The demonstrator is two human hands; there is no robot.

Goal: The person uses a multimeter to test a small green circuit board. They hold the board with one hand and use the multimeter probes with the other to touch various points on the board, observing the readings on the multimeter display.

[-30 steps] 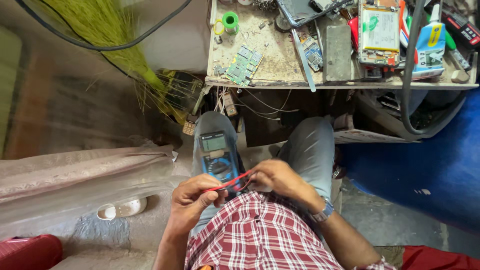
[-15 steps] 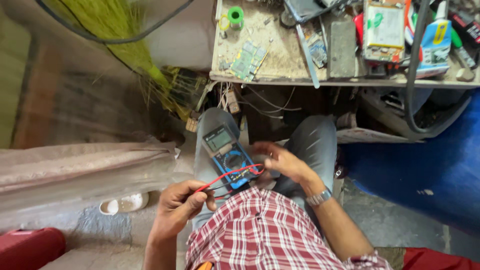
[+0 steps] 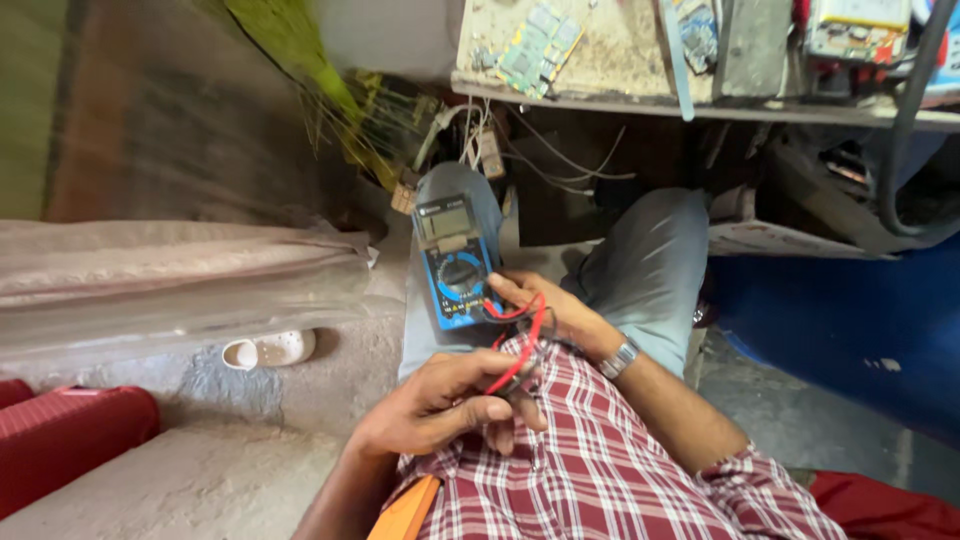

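Observation:
A blue and grey multimeter [image 3: 455, 262] lies on my left thigh, its display facing up. A red test lead [image 3: 520, 340] and a black one run from its lower edge toward my lap. My left hand [image 3: 450, 405] is closed around the leads near my checked shirt. My right hand [image 3: 545, 305], with a metal watch on its wrist, rests at the meter's lower right corner and its fingers touch the leads where they plug in.
A cluttered workbench [image 3: 620, 60] holds a green circuit board [image 3: 538, 45] and several tools at the top. Loose wires hang under it. A white slipper [image 3: 268, 350] lies on the concrete floor at left, and a red object [image 3: 70, 430] at lower left. A blue surface [image 3: 840, 320] is at right.
My view has swung down and left, so the bench now sits higher. My left hand pulled the leads back toward my lap, while my right hand stayed at the meter's lower edge.

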